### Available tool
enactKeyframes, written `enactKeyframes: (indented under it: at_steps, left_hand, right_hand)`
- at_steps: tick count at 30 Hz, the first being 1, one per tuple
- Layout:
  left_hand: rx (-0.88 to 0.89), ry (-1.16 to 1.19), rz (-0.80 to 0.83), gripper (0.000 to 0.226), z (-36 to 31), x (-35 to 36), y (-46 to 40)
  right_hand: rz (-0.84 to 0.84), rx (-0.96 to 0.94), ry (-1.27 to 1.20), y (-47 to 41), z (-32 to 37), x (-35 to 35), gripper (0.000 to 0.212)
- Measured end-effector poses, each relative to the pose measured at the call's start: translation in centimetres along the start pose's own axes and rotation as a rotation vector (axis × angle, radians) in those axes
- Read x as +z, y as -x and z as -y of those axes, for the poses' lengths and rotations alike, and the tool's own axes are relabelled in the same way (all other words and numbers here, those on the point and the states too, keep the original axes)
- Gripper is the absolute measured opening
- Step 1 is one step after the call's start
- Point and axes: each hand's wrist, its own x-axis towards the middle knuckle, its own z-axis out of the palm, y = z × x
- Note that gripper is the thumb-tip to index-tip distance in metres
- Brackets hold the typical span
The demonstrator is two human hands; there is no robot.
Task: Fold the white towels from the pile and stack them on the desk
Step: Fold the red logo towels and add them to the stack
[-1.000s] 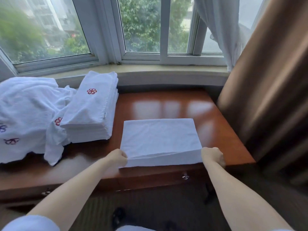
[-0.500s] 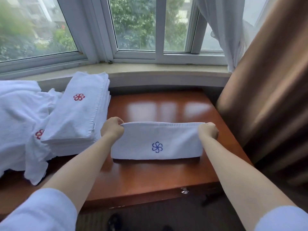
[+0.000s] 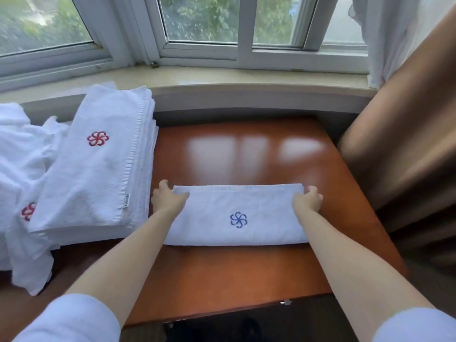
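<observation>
I judge the folded towel (image 3: 237, 215) soft, light and limp; it is best gripped at its far corners. It lies on the bench (image 3: 246, 272) between my hands: left hand (image 3: 167, 201) and right hand (image 3: 308, 199) each pinch one far corner. The finished stack (image 3: 98, 164) sits just beside the left hand.

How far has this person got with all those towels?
Done: a stack of folded white towels with a red flower emblem on top sits on the glossy wooden desk. In hand: the left hand and right hand grip a folded blue-emblem white towel, not yet stacked. Left: the rumpled unfolded white pile.
</observation>
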Motion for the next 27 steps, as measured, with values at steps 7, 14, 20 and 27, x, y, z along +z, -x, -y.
enactKeyframes:
  at_steps: [7, 14, 20, 27]
  left_hand:
    - [-0.245, 0.216, 0.269, 0.052, 2.5, 0.6, 0.0]
    - [-0.179, 0.448, 0.401, 0.026, -0.9, -1.3, 1.3]
    - [-0.017, 0.593, 0.279, 0.025, -5.2, -6.7, 3.6]
    - [0.065, 0.941, 0.048, 0.04, -7.6, -15.9, 5.1]
  right_hand:
    - [0.136, 0.127, 0.285, 0.4, -1.2, -0.4, 0.038]
    - [0.133, -0.042, 0.179, 2.2, 1.8, -0.6, 0.022]
    - [0.109, -0.309, 0.137, 5.0, 9.3, -1.4, 0.025]
    - [0.062, -0.598, 0.131, 10.4, 21.0, -1.5, 0.034]
